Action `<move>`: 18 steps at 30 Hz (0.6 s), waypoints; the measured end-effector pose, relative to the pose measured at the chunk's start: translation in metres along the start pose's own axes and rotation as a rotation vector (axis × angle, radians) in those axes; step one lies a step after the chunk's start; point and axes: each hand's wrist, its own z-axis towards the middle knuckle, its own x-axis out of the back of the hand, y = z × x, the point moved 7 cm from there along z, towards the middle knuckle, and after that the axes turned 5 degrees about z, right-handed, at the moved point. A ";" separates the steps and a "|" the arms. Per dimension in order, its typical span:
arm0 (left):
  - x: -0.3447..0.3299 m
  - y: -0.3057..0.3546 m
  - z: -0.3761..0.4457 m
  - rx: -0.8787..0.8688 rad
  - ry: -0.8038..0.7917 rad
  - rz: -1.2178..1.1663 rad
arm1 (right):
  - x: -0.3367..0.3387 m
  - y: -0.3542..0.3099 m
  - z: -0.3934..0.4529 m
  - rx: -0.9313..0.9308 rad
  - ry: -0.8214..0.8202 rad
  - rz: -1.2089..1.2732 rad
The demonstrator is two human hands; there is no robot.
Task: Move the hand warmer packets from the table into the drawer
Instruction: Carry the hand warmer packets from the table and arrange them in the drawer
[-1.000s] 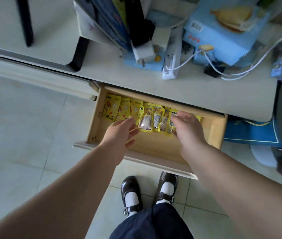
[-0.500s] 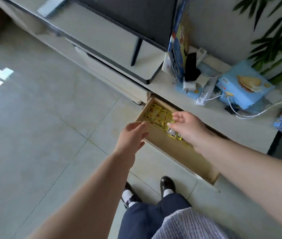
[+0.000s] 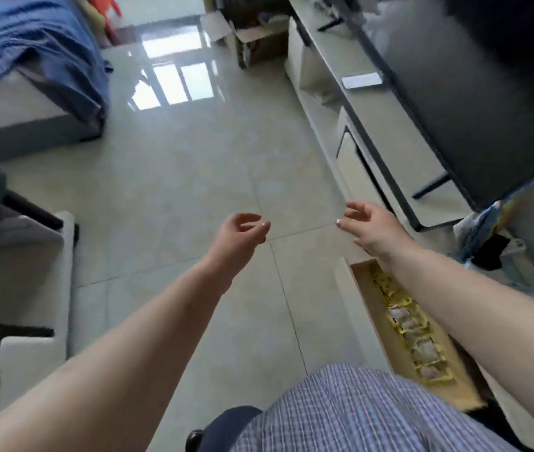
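Change: both hands out of the drawer (image 3: pixel 454 391) since a second ago; view swung away from it toward open floor (image 3: pixel 193 177).
Left hand (image 3: pixel 237 238): raised over the floor tiles, at 9 o'clock from the right hand, fingers loosely curled, holding nothing.
Right hand (image 3: pixel 371 228): raised near the low TV stand (image 3: pixel 389 125), fingers relaxed and spread, holding nothing.
Packets (image 3: pixel 415 337): yellow row lying inside the open drawer, at 5 o'clock from the right hand, partly hidden under the right forearm.
Drawer: pulled out, not yet pushed in.
Surface: source of the packets not identifiable here; no loose packets visible anywhere.
Meaning: last batch set down and released; probably turning to fetch more, or loading finished and only closing left. Cannot tell which.
Elsewhere: bed with blue blanket (image 3: pixel 40 50) at 10 o'clock, well apart.
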 end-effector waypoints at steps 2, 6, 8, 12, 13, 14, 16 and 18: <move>0.055 -0.005 -0.020 -0.020 0.071 -0.030 | -0.050 -0.026 -0.013 0.045 -0.072 -0.038; 0.168 -0.027 -0.073 -0.051 0.229 -0.082 | -0.163 -0.074 -0.051 0.133 -0.245 -0.122; 0.224 -0.048 -0.104 -0.039 0.302 -0.099 | -0.224 -0.094 -0.078 0.178 -0.341 -0.166; 0.320 -0.091 -0.167 -0.024 0.473 -0.144 | -0.338 -0.125 -0.139 0.270 -0.520 -0.256; 0.345 -0.103 -0.186 -0.025 0.525 -0.159 | -0.369 -0.131 -0.158 0.289 -0.564 -0.280; 0.366 -0.114 -0.203 -0.022 0.563 -0.161 | -0.395 -0.135 -0.174 0.307 -0.602 -0.297; 0.398 -0.133 -0.230 -0.012 0.622 -0.177 | -0.437 -0.140 -0.200 0.328 -0.662 -0.324; 0.433 -0.159 -0.262 0.002 0.718 -0.224 | -0.483 -0.140 -0.228 0.354 -0.734 -0.381</move>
